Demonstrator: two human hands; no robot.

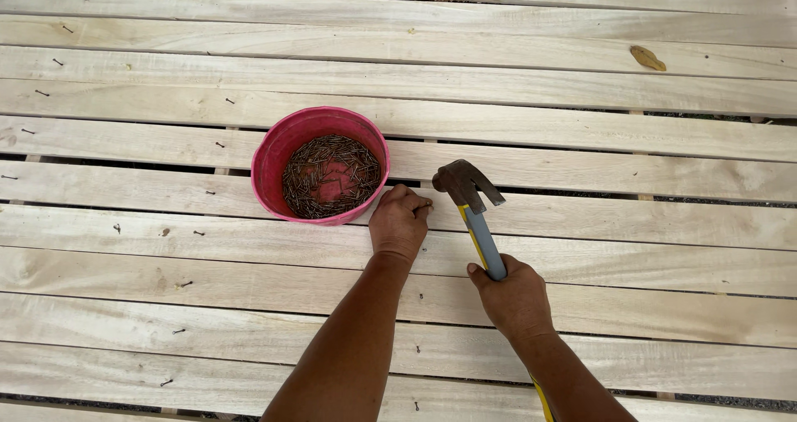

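Note:
My right hand (pixel 515 296) grips the grey and yellow handle of a claw hammer (pixel 466 188), whose dark head hovers just right of my left fingertips. My left hand (pixel 399 220) rests on a pale wooden plank (pixel 623 214) with its fingers pinched together at the tip, apparently on a small nail that is too small to make out. A pink plastic bowl (pixel 282 144) holding a layer of dark nails sits just left of my left hand.
Pale wooden planks (pixel 498 82) lie side by side across the whole view with narrow gaps between them. Several nails stick up partly driven along the left side (pixel 178 284). A brown dry leaf (pixel 647 58) lies at the upper right.

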